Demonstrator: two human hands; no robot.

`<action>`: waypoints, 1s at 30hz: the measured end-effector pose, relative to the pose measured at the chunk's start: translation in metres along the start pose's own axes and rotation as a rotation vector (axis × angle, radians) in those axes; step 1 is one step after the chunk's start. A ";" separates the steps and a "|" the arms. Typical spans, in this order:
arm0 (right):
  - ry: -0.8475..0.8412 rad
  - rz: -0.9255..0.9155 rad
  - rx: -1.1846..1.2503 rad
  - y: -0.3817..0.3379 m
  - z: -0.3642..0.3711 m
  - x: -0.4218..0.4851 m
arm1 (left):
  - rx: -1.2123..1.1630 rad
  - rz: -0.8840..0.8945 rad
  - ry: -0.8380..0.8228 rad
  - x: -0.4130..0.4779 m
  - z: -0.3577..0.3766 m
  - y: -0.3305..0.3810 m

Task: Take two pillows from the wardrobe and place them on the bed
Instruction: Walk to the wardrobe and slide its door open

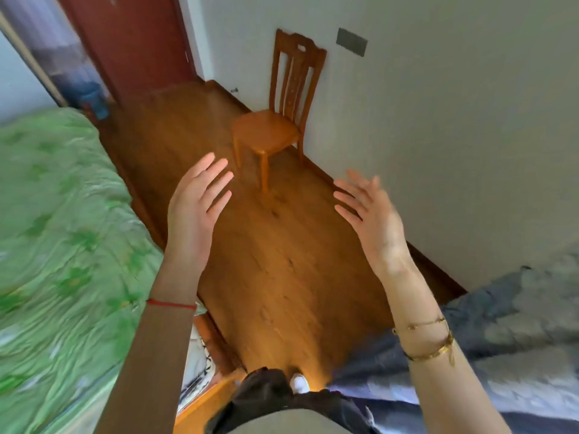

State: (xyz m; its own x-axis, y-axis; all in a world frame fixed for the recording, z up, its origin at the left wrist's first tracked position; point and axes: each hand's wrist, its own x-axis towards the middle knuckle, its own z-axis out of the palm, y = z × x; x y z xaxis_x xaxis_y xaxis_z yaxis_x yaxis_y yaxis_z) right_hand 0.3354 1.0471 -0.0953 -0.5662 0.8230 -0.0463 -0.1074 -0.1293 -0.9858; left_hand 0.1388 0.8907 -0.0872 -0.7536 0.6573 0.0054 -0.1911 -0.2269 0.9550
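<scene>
1. Two hands are hanging in the air ahead of me, my left hand (195,205) at about 10 o'clock from the middle of the view and my right hand (369,211) at about 2 o'clock. The palms are facing each other across a gap.
2. Both are spreading wide, with fingers straight and apart, and neither is holding or touching anything.
3. I am holding them apart like this, I judge, because a pillow is bulky and soft and wants a hand on each side. They are shaped as for a two-handed carry.
4. No pillows are showing plainly. A grey-blue fabric (517,324) is lying at 4 o'clock under my right forearm, but it is too blurred for me to tell pillow from bedding.
5. The bed (56,214) is filling the 9 o'clock side just beside my left arm, and I am seeing only its crumpled green cover.
6. A tall panel (62,57) is standing at 11 o'clock beside the red-brown door (134,42). I cannot tell whether it is the wardrobe, nor what it is holding.
7. At 12 o'clock a chair (266,133) is standing with its back to the wall (438,120), and the wooden floor (282,261) is running between bed and wall.
</scene>
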 end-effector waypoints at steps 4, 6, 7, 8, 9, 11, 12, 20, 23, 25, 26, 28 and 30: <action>-0.106 0.087 -0.013 0.008 0.003 0.046 | -0.019 -0.002 0.057 0.017 -0.011 -0.017; -0.163 0.139 -0.010 0.014 0.008 0.069 | -0.031 0.006 0.094 0.026 -0.016 -0.020; -0.192 0.158 -0.008 0.017 0.013 0.082 | -0.040 0.008 0.142 0.032 -0.018 -0.021; -0.208 0.164 -0.008 0.020 0.017 0.093 | -0.048 0.010 0.191 0.037 -0.021 -0.020; -0.223 0.163 -0.013 0.022 0.023 0.104 | -0.050 0.013 0.239 0.043 -0.023 -0.019; -0.262 0.155 -0.028 0.028 0.035 0.127 | -0.043 0.028 0.295 0.059 -0.028 -0.019; -0.278 0.154 -0.032 0.031 0.041 0.138 | -0.041 0.035 0.310 0.067 -0.030 -0.019; -0.374 0.171 -0.018 0.047 0.109 0.249 | -0.073 0.083 0.367 0.171 -0.063 -0.014; -0.391 0.179 -0.010 0.047 0.138 0.291 | -0.073 0.097 0.371 0.215 -0.076 -0.007; -0.389 0.176 -0.011 0.046 0.157 0.318 | -0.070 0.101 0.364 0.244 -0.087 -0.002; -0.391 0.174 -0.012 0.047 0.170 0.336 | -0.073 0.104 0.362 0.264 -0.095 0.002; -0.393 0.169 -0.017 0.046 0.184 0.353 | -0.069 0.103 0.364 0.283 -0.104 0.005; -0.393 0.178 -0.024 0.047 0.203 0.373 | -0.072 0.093 0.372 0.304 -0.118 0.008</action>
State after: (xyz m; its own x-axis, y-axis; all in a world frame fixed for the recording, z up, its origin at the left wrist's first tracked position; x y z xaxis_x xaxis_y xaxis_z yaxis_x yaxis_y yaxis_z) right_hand -0.0463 1.2356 -0.1262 -0.8429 0.5151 -0.1558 0.0367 -0.2339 -0.9716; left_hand -0.1659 1.0044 -0.1129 -0.9439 0.3288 -0.0300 -0.1451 -0.3315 0.9322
